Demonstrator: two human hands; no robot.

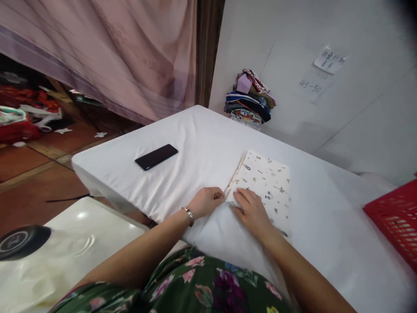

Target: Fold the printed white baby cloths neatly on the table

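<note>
On the table [198, 143], the cloth [265, 171] points lengthwise away from you, under your nearer, loosely spread right hand [252, 211]; your left hand [208, 202] curls at its left edge, grip unclear.

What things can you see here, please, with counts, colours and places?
Table: one, white, centre
Printed fabric: one stack, off-white, on table
Sheer material: one, whitish, before fabric
Phone: one, black, table's left
Basket: one, red, right edge
Wall: one, whitish, behind
Cloth pile: one, multicoloured, by wall
Paper notes: two, white, on wall
Curtain: one, pink, upper left
Post: one, brown, beside curtain
Floor: one, brown, left
Clutter: uncounted, mostly red, far left
Side surface: one, cream, lower left
Round object: one, black, on side surface
Floral garment: one, green, bottom centre
Bracelet: one, silver, left wrist
Left hand: one, bare, at fabric's edge
Right hand: one, bare, on fabric
</note>
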